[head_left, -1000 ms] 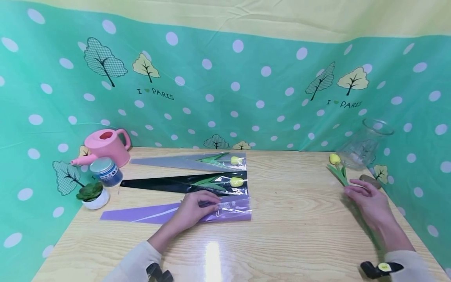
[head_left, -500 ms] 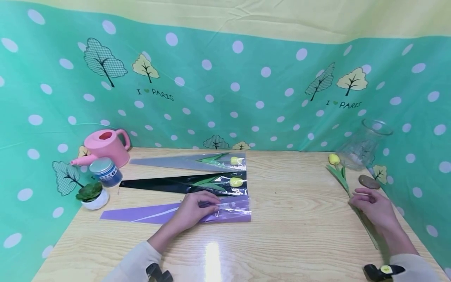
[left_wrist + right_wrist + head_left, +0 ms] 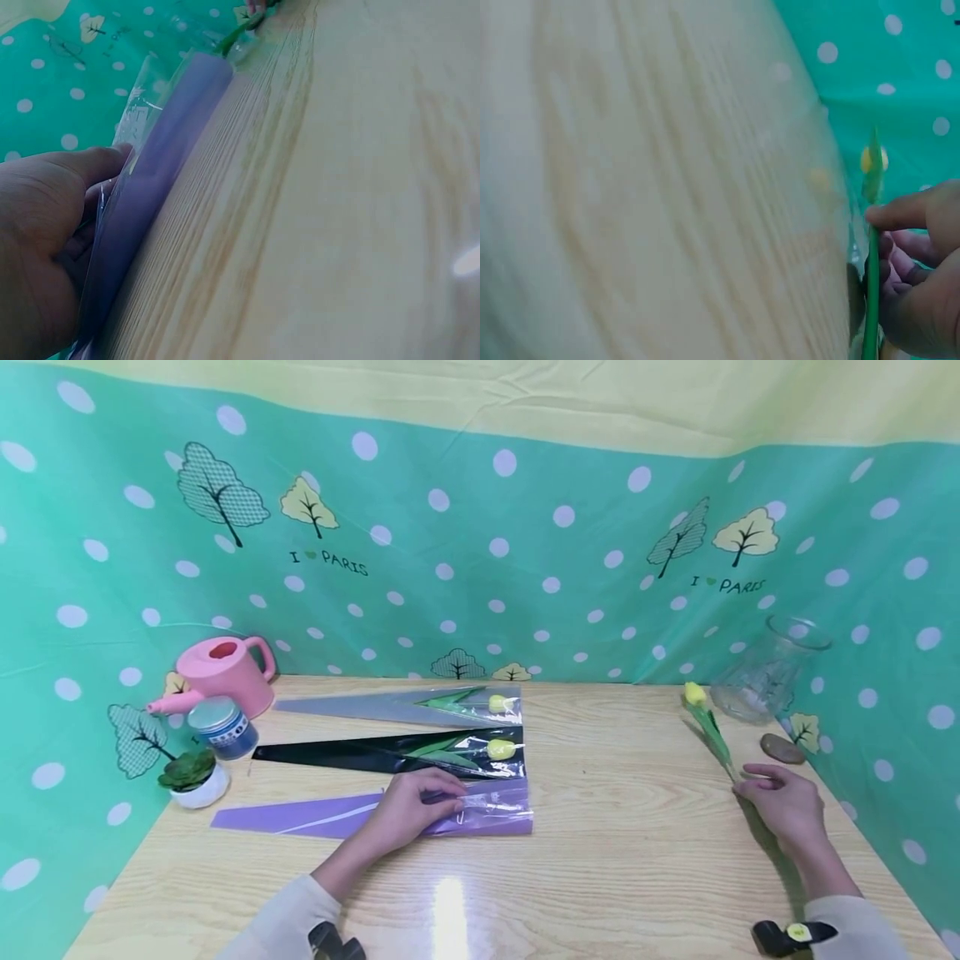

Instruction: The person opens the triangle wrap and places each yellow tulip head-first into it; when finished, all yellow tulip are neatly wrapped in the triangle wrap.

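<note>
My left hand pinches the clear top film of a purple flower sleeve lying flat on the table. In the left wrist view the thumb is over the edge of the sleeve. At the right, my right hand pinches the stem of a yellow tulip between thumb and fingers, its bloom pointing away. The right wrist view shows the green stem in those fingers. Beyond the purple sleeve lie a black sleeve and a grey sleeve, each with a yellow tulip inside.
At the back left stand a pink watering can, a blue jar and a potted succulent. A clear glass vase stands at the back right, with a brown stone nearby. A polka-dot cloth hangs behind the table.
My right hand first slid nearer along the tulip stem, uncovering the stone, then shifted left with the tulip, whose bloom now points further left. The left hand stays on the purple sleeve.
</note>
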A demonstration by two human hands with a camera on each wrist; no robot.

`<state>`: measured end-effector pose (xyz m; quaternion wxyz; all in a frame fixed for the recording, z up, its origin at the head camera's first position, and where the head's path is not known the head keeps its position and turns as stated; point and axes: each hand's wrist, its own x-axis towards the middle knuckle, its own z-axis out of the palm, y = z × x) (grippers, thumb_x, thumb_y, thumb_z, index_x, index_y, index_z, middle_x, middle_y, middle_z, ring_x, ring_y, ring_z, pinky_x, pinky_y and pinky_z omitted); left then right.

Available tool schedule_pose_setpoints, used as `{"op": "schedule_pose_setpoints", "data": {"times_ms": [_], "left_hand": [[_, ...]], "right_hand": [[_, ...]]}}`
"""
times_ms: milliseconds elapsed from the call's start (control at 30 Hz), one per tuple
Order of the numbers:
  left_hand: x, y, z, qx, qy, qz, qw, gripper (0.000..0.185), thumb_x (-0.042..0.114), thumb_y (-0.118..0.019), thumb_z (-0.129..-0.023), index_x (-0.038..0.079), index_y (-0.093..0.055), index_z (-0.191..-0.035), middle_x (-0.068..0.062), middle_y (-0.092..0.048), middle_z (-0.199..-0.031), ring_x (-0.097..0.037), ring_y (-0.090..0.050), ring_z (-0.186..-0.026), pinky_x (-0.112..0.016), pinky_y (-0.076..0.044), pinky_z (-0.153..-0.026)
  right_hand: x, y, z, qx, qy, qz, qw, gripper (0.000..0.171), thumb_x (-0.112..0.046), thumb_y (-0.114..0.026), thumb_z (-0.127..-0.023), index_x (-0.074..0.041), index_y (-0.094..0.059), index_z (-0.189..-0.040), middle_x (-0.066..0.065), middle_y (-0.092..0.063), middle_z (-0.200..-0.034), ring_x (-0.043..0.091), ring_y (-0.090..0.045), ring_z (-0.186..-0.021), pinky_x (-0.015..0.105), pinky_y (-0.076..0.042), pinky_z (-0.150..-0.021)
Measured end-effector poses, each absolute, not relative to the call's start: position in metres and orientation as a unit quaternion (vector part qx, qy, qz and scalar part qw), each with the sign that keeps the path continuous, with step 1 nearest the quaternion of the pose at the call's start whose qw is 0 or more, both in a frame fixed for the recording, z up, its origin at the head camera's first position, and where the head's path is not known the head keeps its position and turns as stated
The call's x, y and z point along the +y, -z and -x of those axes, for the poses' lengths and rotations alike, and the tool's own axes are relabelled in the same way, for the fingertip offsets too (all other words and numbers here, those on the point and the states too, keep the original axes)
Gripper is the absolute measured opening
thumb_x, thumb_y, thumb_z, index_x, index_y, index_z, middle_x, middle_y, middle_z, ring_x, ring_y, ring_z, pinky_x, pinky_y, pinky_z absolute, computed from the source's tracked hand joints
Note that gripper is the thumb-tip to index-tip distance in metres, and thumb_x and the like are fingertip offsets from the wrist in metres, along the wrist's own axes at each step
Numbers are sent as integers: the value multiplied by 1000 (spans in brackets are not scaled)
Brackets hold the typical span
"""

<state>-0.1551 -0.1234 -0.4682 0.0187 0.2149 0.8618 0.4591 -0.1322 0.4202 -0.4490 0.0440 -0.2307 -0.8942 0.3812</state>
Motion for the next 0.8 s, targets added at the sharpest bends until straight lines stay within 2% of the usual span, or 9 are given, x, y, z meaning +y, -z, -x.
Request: {"op": "schedule_pose_setpoints", "data": {"times_ms": [67,133,233,300,333,400,467,633,800], "left_hand": [[-124,468,155,862,-460,-213,19,14,27,-83,-88,33,-82,-101,22,-74,-109,-12,-68,-117,-48,-49,-112],[-124,468,155,862,-460,-213,18,14,28,-83,-88,33,-81,-101,22,-74,-109,-12,-68,-117,-48,-48,-112],[-123,467,155,862,-459,-214,19,14,28,-83,-88,34,-81,-100,22,-74,-109,-11,-68,-117,-47,-49,-112],[-123,467,156,862,-458,-217,18,14,27,-83,-88,33,-82,-100,21,-74,-109,-12,-68,-117,-47,-49,-112],[-122,467,156,862,-458,-217,17,14,27,-83,-88,32,-82,-100,21,-75,-110,-12,-68,-117,-47,-49,-112],[-121,466,156,862,-457,-219,15,14,26,-83,-88,30,-82,-101,20,-75,-110,-12,-68,-117,-48,-49,-112],[-121,466,157,863,-454,-220,14,14,26,-83,-88,28,-82,-102,19,-75,-110,-13,-68,-117,-48,-49,-112],[-121,465,157,866,-449,-218,10,14,25,-83,-88,26,-83,-102,18,-75,-110,-14,-69,-117,-49,-50,-111],[-122,466,156,865,-455,-208,21,15,25,-83,-88,28,-82,-102,18,-75,-111,-14,-68,-119,-49,-48,-113]], "right_hand": [[415,447,132,-878,-414,235,40,49,-24,-66,-100,2,-59,-141,-26,-65,-80,-9,-57,-71,17,-52,-62],[409,444,131,-861,-449,236,36,48,-31,-66,-101,-4,-62,-141,-34,-61,-80,-10,-59,-75,16,-54,-64],[398,438,129,-797,-556,233,36,31,-30,-69,-100,-18,-73,-129,-31,-65,-84,-6,-63,-77,16,-56,-67],[389,433,128,-731,-644,220,42,18,-22,-71,-99,-25,-78,-115,-25,-69,-86,-3,-65,-77,16,-58,-67],[385,431,128,-692,-688,212,45,16,-17,-72,-98,-27,-80,-108,-20,-71,-86,0,-66,-76,17,-58,-67],[375,427,127,-620,-759,191,48,22,-7,-70,-97,-26,-81,-97,-13,-74,-86,3,-67,-74,18,-58,-66],[364,423,126,-572,-800,172,50,24,-2,-68,-98,-23,-80,-95,-9,-75,-85,6,-67,-72,19,-59,-65],[333,420,128,-515,-844,147,42,19,0,-66,-98,-16,-76,-99,-4,-73,-89,9,-69,-74,20,-61,-71],[296,425,133,-502,-847,171,36,15,-2,-68,-98,-15,-69,-106,-3,-71,-91,10,-70,-81,19,-61,-81]]}}
